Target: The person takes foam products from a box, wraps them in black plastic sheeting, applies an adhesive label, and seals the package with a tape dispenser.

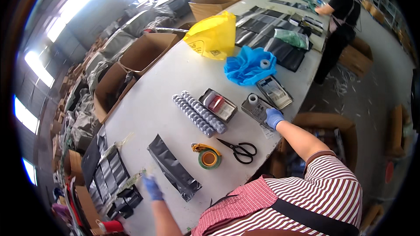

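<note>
My left hand (153, 187), in a blue glove, is smeared by motion above the near left of the white table (148, 105). Its fingers are blurred, beside a strip of clear greenish film (134, 179) by flat black plastic bags (109, 175). At the table's right edge, my gloved right hand (274, 118) grips the near end of an open grey box (253, 109) holding a white roll (253, 99). Between the hands lie a black plastic bag (173, 166), a tape dispenser with green tape (209, 157), black scissors (239, 150) and two grey bumpy rolls (199, 112).
Another box with a red item (218, 105) and a flat booklet-like pack (274, 91) lie beyond. Farther are a blue bag (249, 66), a yellow bag (214, 35) and black bags (262, 30). Cardboard boxes (146, 52) line the left edge. A person (341, 22) stands far right.
</note>
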The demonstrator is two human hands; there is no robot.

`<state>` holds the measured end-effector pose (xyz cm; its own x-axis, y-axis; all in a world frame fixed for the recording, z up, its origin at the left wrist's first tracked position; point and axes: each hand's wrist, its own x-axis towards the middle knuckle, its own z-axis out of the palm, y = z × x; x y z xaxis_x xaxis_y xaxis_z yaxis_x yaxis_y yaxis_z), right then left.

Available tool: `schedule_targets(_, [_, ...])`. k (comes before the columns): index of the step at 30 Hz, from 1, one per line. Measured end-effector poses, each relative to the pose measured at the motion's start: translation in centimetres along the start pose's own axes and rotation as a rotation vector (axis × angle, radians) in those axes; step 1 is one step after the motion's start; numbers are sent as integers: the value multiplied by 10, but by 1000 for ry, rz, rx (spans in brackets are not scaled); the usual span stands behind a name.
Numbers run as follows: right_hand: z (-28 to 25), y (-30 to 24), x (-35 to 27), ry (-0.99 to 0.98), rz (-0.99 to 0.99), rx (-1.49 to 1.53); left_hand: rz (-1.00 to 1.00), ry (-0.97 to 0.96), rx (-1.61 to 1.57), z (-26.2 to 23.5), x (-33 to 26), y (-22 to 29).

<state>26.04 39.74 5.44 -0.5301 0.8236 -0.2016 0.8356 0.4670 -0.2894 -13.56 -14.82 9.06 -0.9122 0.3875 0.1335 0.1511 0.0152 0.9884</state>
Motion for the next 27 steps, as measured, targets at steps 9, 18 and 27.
schedule_targets(9, [1,13,20,10,58,-71,153,63,-39,96,-21,166])
schedule_targets(18, [-21,5,13,167,0,-80,-142,-153,-54,117,-106,109])
schedule_targets(27, [-71,-191,-168,-146,-512,1169,-147,-619,-167,215,-121,190])
